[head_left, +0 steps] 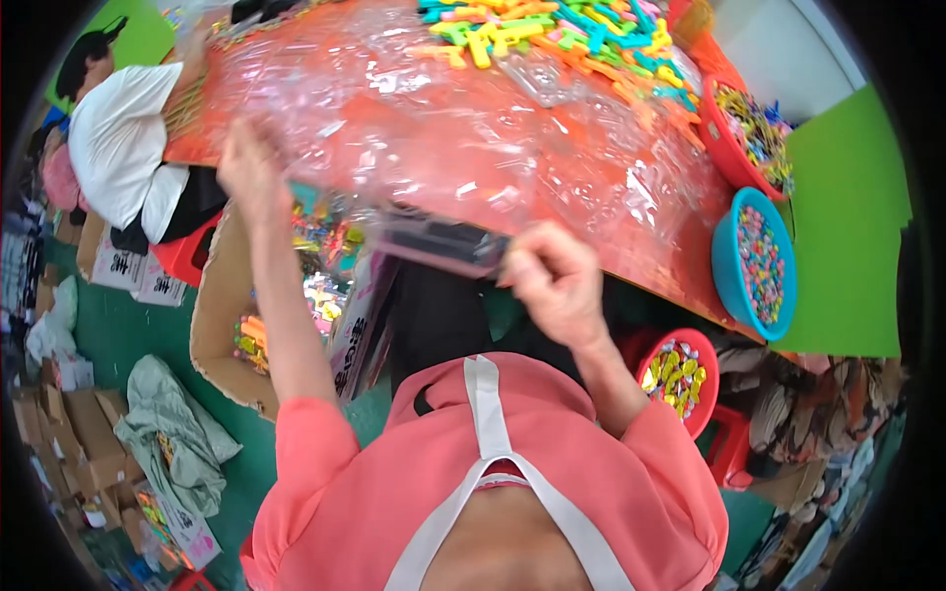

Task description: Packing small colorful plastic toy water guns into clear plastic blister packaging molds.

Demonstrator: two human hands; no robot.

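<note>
Your orange table [296, 118], draped in crinkled clear plastic sheeting [473, 138], fills the far view, its near edge running down to the right. An open brown cardboard box [212, 315] sits low at left. Your right hand [554, 281] pinches the right end of a flat clear-plastic toy pack [434, 241], blurred, at the table's near edge. Your left hand [248, 163] is raised at the pack's left end; its grip is unreadable.

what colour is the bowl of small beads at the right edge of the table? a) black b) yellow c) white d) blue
d: the bowl of small beads at the right edge of the table has a blue rim and wall.
</note>
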